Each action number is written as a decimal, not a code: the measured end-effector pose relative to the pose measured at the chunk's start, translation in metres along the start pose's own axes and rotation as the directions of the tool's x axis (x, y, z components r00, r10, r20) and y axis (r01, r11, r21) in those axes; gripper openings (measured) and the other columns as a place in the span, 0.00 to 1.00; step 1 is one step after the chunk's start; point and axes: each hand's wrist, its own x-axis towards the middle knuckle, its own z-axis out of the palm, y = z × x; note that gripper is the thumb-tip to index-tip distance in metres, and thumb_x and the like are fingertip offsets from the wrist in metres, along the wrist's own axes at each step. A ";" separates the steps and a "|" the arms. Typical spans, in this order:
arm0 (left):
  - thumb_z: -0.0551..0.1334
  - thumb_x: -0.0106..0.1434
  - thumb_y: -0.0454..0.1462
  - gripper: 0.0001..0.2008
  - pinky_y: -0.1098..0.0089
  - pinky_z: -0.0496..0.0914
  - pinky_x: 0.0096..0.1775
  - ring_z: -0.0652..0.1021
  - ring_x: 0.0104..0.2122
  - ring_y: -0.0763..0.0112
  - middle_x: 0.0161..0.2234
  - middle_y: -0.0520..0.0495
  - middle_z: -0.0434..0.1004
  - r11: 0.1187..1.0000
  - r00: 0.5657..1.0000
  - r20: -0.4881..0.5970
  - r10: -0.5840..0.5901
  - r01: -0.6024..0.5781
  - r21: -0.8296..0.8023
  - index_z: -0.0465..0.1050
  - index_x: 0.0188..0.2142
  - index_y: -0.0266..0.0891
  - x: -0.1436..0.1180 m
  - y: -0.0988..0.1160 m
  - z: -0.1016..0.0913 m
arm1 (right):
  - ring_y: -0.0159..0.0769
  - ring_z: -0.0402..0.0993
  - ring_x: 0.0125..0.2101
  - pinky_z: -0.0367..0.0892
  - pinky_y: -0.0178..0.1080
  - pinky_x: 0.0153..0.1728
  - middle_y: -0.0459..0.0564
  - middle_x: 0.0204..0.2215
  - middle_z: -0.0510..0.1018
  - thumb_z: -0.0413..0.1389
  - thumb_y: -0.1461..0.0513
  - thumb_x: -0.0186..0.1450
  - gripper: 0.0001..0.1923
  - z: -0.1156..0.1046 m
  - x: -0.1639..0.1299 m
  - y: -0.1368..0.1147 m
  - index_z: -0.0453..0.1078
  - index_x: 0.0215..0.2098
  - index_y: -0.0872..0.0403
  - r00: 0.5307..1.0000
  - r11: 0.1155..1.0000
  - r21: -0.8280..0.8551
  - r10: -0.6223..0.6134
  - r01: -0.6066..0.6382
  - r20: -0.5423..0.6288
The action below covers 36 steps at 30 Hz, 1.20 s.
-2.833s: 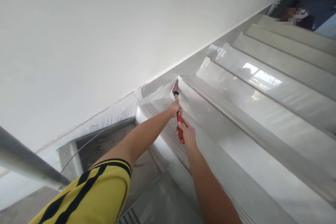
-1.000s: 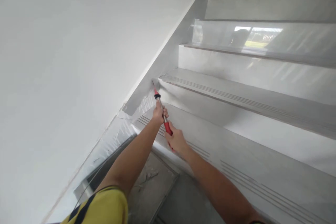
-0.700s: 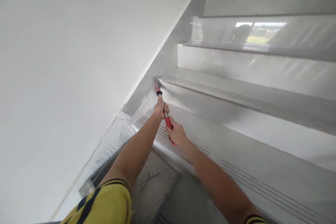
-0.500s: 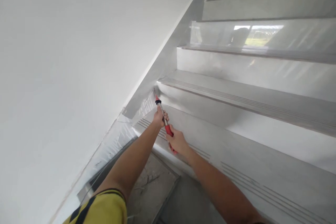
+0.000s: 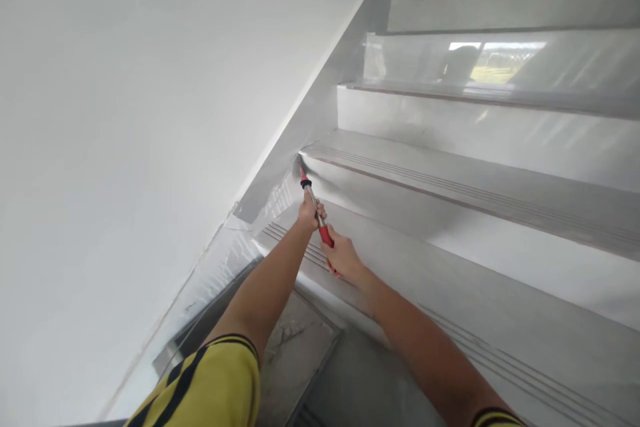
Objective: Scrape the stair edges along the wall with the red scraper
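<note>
My left hand (image 5: 311,212) is wrapped round the metal shaft of a long slim tool with a red handle (image 5: 326,235). Behind it, my right hand (image 5: 345,257) grips that handle. The front of the tool has a black collar and a narrow red tip, which points into the corner where a stair riser (image 5: 380,192) meets the grey skirting (image 5: 318,116). Just above the tip is the left end of a step's front edge (image 5: 360,165). Whether the tip touches the corner I cannot tell.
A white wall (image 5: 150,93) rises on the left. Grey-white steps climb to the upper right, with grooved lines (image 5: 500,353) near some edges. Clear film (image 5: 235,260) seems to cover the lower skirting. A grey slab (image 5: 295,353) lies below at the landing.
Both hands and the tool have shifted slightly up and to the right in view. The tip now sits higher in the corner, just under the step edge. Both grips are the same.
</note>
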 end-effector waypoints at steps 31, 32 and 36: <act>0.44 0.63 0.56 0.24 0.77 0.55 0.14 0.55 0.11 0.80 0.14 0.57 0.51 1.000 1.000 0.012 -0.002 0.002 0.022 0.55 0.24 0.39 0.002 0.007 0.014 | 0.27 0.65 0.11 0.57 0.25 0.11 0.37 0.14 0.62 0.48 0.64 0.62 0.25 -0.013 0.006 -0.012 0.56 0.58 0.53 0.999 0.999 -0.027 -0.038 0.038 0.007; 0.44 0.62 0.57 0.25 0.77 0.55 0.14 0.55 0.11 0.80 0.14 0.57 0.51 1.000 1.000 0.011 0.001 -0.001 0.022 0.55 0.24 0.39 0.002 0.008 0.014 | 0.28 0.65 0.11 0.57 0.25 0.11 0.36 0.13 0.63 0.48 0.64 0.62 0.26 -0.013 0.007 -0.012 0.55 0.59 0.53 0.999 0.999 -0.027 -0.044 0.045 0.015; 0.46 0.61 0.58 0.25 0.77 0.55 0.13 0.55 0.11 0.80 0.14 0.57 0.51 1.000 1.000 0.016 0.011 -0.012 0.020 0.55 0.24 0.40 0.000 0.006 0.009 | 0.28 0.65 0.11 0.57 0.26 0.11 0.37 0.13 0.63 0.47 0.64 0.63 0.26 -0.009 0.003 -0.009 0.54 0.59 0.52 0.999 0.998 -0.039 -0.045 0.045 0.011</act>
